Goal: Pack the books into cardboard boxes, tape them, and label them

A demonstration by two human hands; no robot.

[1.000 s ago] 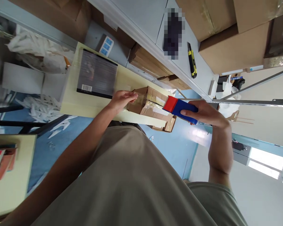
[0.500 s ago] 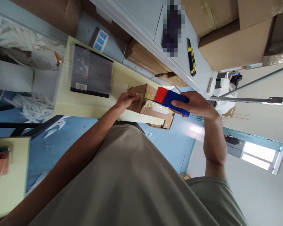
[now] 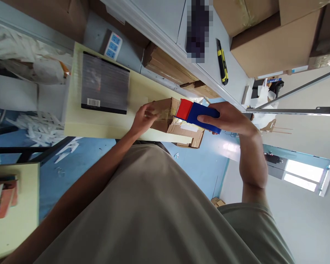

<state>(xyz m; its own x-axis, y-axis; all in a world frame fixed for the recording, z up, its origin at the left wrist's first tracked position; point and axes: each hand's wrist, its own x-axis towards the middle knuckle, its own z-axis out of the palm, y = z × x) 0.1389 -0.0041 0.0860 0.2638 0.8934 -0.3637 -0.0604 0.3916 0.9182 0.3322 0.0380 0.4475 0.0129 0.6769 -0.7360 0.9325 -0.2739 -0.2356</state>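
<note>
After its thumb and fingertips had parted from their pinch, the left hand [image 3: 142, 120] lay loosely curled against the cardboard carton [image 3: 165, 121] on the pale yellow table [image 3: 107, 123], suggesting the packing tape [image 3: 169, 113] was stuck there; any remaining pinch I couldn't tell. Elbow bent, the right hand [image 3: 226, 115] clasped the blue-and-red tape dispenser [image 3: 194, 113] over the carton.

tape dispenser [image 3: 194, 113] is showing deep blue with a red end | carton [image 3: 162, 124] is showing brown | tabletop [image 3: 104, 123] is showing pale yellow | box cutter [image 3: 222, 63] is pairing black with yellow | floor [image 3: 199, 172] is showing blue | shirt [image 3: 148, 194] is showing olive-grey
</note>
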